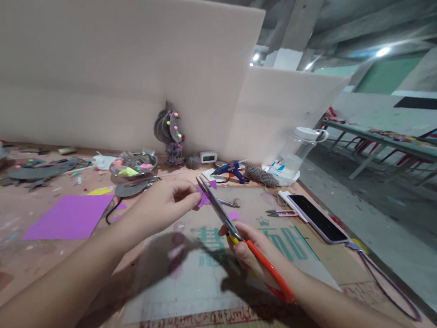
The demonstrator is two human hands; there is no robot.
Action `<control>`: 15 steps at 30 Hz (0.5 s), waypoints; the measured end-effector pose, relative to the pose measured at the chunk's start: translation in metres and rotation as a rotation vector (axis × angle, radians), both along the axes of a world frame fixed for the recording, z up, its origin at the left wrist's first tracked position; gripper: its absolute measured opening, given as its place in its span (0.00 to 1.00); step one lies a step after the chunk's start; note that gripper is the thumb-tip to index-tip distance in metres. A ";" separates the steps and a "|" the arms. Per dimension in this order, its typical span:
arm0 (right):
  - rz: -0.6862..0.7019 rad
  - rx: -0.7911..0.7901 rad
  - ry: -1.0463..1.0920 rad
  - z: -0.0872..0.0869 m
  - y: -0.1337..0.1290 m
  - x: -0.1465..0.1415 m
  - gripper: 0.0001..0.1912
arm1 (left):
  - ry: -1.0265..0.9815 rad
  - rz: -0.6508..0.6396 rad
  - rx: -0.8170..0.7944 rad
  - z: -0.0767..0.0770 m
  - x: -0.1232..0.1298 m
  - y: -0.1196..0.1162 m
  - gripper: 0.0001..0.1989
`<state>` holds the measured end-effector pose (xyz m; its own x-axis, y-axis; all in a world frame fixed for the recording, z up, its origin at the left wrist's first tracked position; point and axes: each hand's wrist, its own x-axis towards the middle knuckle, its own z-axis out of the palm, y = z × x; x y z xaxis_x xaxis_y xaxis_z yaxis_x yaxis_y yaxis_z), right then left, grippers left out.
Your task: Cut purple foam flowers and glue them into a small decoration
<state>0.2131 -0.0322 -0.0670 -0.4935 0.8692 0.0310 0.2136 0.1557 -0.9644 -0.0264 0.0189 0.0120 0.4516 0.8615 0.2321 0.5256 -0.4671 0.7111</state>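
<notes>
My left hand [178, 201] pinches a small piece of purple paper [204, 195] between thumb and fingers, above the middle of the table. In my right hand [249, 243] is a pair of scissors [223, 215] with red-orange handles, its blades pointing up and away. The blade tips are right beside the purple piece; whether they touch it I cannot tell. Below the hands lies a translucent sheet [169, 292] with green lettering printed on or under it. A square of purple paper [67, 217] rests on the table to the left of my left hand.
A blue glue gun [231, 170], grey yarn [261, 175] and a clear jug [298, 151] stand at the back. A phone [318, 219] and small thread snips [282, 213] lie right, near the table edge. A bowl of bits [134, 167] and a grey ornament with coloured balls [169, 132] are behind.
</notes>
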 end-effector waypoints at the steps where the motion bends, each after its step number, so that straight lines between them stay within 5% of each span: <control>1: 0.003 -0.004 -0.001 0.000 -0.001 -0.001 0.33 | 0.004 0.003 -0.008 0.000 0.000 0.000 0.13; 8: -0.154 0.128 -0.118 0.016 0.014 0.008 0.26 | 0.181 0.037 -0.125 -0.019 -0.025 0.034 0.15; 11: -0.276 0.317 -0.399 0.019 0.037 0.027 0.24 | 0.295 0.136 -0.279 -0.040 -0.042 0.056 0.16; 15: -0.438 0.608 -0.889 0.004 0.062 0.053 0.24 | 0.355 0.125 -0.274 -0.063 -0.051 0.071 0.14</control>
<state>0.2661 0.0298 -0.0634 -0.2118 0.9315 0.2957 0.9276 0.2868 -0.2393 -0.0778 0.0894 -0.0509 0.3511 0.9222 -0.1620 0.7991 -0.2050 0.5652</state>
